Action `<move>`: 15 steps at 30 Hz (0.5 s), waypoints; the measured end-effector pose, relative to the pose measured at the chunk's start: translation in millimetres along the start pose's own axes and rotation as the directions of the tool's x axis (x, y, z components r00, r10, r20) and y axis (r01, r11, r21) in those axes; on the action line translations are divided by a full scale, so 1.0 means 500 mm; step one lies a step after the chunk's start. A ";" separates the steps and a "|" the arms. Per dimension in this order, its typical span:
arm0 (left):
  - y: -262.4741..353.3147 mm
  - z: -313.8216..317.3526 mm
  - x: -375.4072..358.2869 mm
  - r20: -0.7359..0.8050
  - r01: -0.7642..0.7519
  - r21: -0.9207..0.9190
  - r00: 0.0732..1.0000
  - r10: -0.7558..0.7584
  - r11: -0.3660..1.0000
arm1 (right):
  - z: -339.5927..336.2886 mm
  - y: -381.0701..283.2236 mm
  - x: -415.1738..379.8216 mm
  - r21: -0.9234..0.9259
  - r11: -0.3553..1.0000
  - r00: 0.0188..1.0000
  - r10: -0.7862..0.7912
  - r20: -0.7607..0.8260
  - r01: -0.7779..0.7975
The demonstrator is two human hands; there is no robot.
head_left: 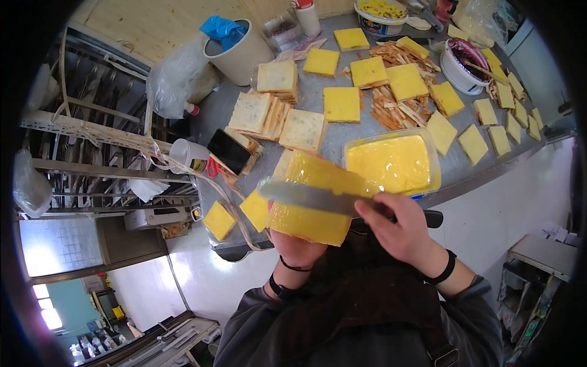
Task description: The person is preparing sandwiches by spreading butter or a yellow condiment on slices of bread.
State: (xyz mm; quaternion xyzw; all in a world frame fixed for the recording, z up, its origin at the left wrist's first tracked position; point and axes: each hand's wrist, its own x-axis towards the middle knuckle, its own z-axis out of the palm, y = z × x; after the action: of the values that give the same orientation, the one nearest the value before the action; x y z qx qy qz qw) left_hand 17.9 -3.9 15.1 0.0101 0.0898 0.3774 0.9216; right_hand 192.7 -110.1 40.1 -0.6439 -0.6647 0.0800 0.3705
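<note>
- Left hand point(298, 248): fingers closed from beneath around a bread slice point(315, 199) coated in yellow spread, holding it up above the near edge of the metal table point(465, 165); only the lower part of the hand shows below the slice
- Right hand point(400, 229): fingers wrapped around the handle of a knife point(312, 197), whose blade lies flat across the coated face of the slice
- Location of the slice: lifted clear of the table, in front of the person's chest, just on the near side of the plastic tub of yellow spread point(394, 164)
- Orientation: the coated face is tilted up toward the camera; the slice's long axis runs from upper left to lower right in the head view, and the knife's long axis crosses it nearly level, tip pointing to the person's left
- Judgement on technique: the blade should be kept flat and light so the coat evens out without tearing the bread; support under the middle of the slice should stop it sagging; excess is best drawn off toward an edge, over the tub
- Surroundings: uncoated stacks of bread point(272, 110) sit beyond, well apart from the rows of coated slices point(391, 79) farther back; a phone point(229, 151) lies at the left by a cup point(186, 153)
</note>
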 end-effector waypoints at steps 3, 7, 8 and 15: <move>0.000 -0.005 0.002 0.153 0.071 -0.116 0.987 -0.053 0.991 | -0.001 0.030 0.016 -0.136 0.989 0.983 -0.074 -0.171 0.051; 0.000 0.001 -0.005 -0.002 0.105 -0.003 0.994 -0.105 0.994 | -0.017 0.080 0.014 -0.240 0.962 0.982 0.090 -0.169 -0.130; 0.006 -0.005 -0.009 -0.013 0.107 0.012 0.994 -0.107 0.994 | -0.022 0.092 0.005 -0.195 0.966 0.973 0.133 -0.191 -0.170; 0.092 -0.111 -0.063 -0.136 -0.100 0.423 0.976 0.172 0.900 | -0.041 0.145 -0.077 0.012 0.953 0.923 0.296 -0.245 -0.302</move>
State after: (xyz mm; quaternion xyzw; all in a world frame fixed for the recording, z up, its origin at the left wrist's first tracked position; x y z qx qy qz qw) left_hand -45.7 4.5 -30.6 0.1790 0.2453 0.4129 0.8587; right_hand 258.8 -141.3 -2.5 -0.7474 -0.5090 0.0472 0.4243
